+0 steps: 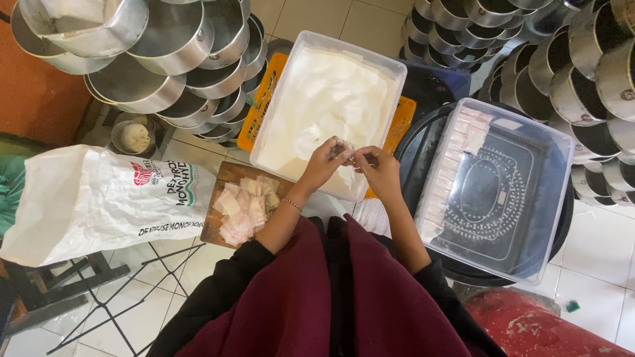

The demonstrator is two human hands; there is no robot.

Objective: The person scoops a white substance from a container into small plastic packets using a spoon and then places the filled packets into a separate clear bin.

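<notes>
Your left hand [325, 160] and right hand [376, 165] pinch a small pale sweet [342, 150] together above the white-powder tub [325, 106]; wrapped pieces line the clear bin [497, 185].

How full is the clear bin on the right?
Nearly empty: the clear bin holds only one row of small wrapped pieces along its left wall.

You are looking at two clear plastic tubs [329, 106] [496, 188], one white sack [99, 198], one wooden board [228, 175], and your two hands [324, 162] [378, 168].
</notes>
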